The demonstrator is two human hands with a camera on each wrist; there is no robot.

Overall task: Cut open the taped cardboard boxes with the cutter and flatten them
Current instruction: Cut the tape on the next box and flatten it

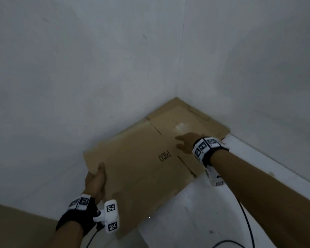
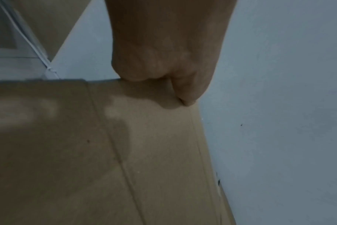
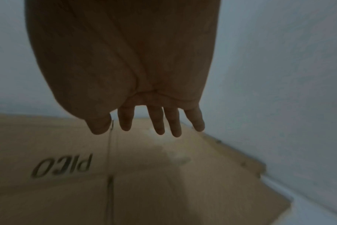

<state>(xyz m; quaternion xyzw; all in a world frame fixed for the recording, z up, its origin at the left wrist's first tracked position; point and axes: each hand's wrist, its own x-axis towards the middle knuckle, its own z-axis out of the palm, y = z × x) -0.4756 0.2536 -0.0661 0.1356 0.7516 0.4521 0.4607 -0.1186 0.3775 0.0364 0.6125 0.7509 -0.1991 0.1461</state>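
Note:
A flattened brown cardboard box (image 1: 141,167) printed "PICO" lies in the corner of a white room, over other flat cardboard (image 1: 195,113) pushed against the walls. My left hand (image 1: 97,176) grips its near left edge, thumb on top and fingers under; the left wrist view shows the same hand (image 2: 164,68) curled over the box (image 2: 106,152) edge. My right hand (image 1: 184,143) hovers over the far right part of the sheet with fingers spread and straight, holding nothing. In the right wrist view the right hand (image 3: 154,121) hangs above the box (image 3: 144,175). No cutter is in view.
White walls (image 1: 97,68) meet in a corner just behind the cardboard. A white floor (image 1: 204,212) runs to the right with a black cable (image 1: 247,221) across it. Another brown cardboard surface (image 1: 16,226) shows at the lower left.

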